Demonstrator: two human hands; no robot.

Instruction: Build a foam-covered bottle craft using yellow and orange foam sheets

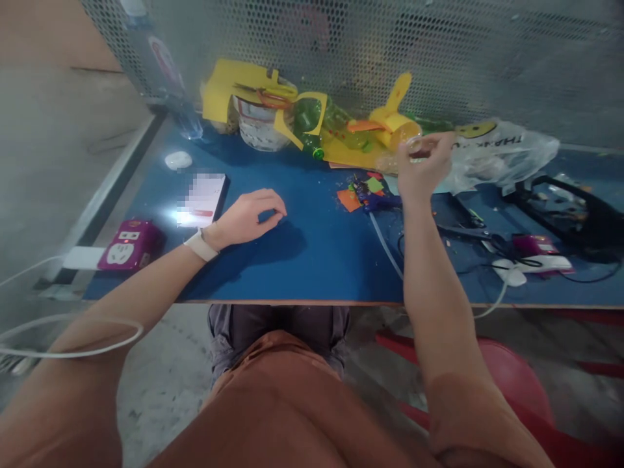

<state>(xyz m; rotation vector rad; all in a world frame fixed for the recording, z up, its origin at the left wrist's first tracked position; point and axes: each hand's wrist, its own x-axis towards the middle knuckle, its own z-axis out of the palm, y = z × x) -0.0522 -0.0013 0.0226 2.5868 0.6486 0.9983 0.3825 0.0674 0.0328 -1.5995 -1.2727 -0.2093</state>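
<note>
My left hand rests over the blue table, its fingers curled in with thumb and fingertips close together; nothing shows in it. A phone with a lit screen lies just left of it. At the back right, my right hand pinches a small clear round piece, apparently plastic, beside a yellow paper cylinder. Green plastic bottles and yellow cut paper are along the back, by a pair of orange-handled scissors.
A clear bottle stands back left, near a white mouse-like object and a purple power socket. Paper scraps, a plastic bag, cables and a black tray-like container occupy the right. A red chair stands below.
</note>
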